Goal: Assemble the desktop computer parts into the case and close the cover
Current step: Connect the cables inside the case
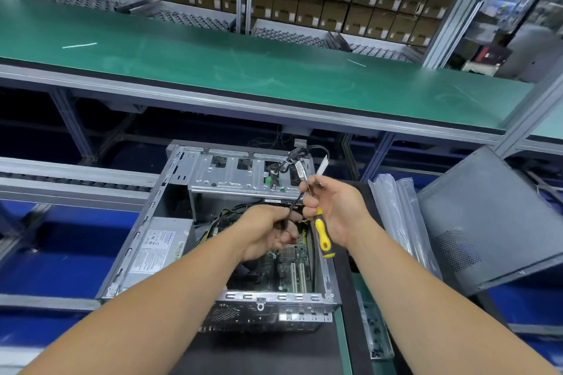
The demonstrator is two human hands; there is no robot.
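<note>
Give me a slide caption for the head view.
Both hands hold a black cable over the open computer case; right also holds a screwdriver.

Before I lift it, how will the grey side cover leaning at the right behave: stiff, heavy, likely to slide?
The side cover looks like thin sheet metal, so probably stiff yet light for its size. It stands tilted on one edge, so a push might make it slide or topple.

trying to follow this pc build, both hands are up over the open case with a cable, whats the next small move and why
Probably lower the black cable toward the motherboard to plug it in. Both the left hand and the right hand pinch it above the open case, while the right also holds the screwdriver.
</note>
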